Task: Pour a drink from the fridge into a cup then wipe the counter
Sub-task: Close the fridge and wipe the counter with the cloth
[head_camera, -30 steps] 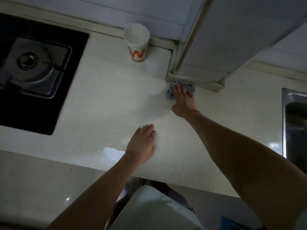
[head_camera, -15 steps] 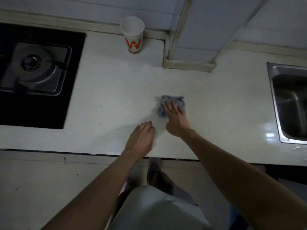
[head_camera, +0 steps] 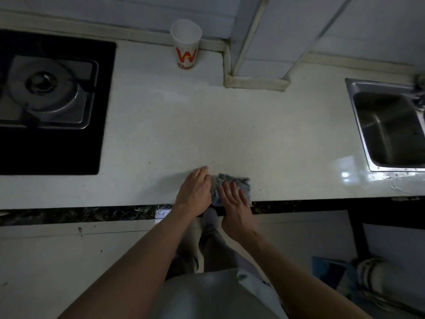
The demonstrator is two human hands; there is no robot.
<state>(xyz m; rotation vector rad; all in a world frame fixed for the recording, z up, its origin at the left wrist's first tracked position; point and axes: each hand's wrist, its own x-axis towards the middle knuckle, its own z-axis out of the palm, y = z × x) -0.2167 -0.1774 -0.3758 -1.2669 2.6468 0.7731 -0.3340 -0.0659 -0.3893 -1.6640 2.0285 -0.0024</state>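
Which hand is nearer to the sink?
Right. The right hand presses the cloth, left of the sink; the left hand lies farther left.

The pale counter point(head_camera: 172, 134) bears a paper cup point(head_camera: 186, 46), a black hob point(head_camera: 53, 100) set in left of the cup, a steel sink point(head_camera: 386, 134) well to its right, and a crumpled blue cloth point(head_camera: 241, 183) well in front of it.

The head-worn wide-angle camera is looking steeply down from above the front edge of the pale speckled stone counter point(head_camera: 184, 134), facing the tiled back wall point(head_camera: 92, 8). It is taking in the black glass gas hob point(head_camera: 57, 153) at the left and the stainless steel sink point(head_camera: 388, 134) at the right. It is sitting near enough that the person's grey-clad torso point(head_camera: 218, 295) is filling the bottom edge.
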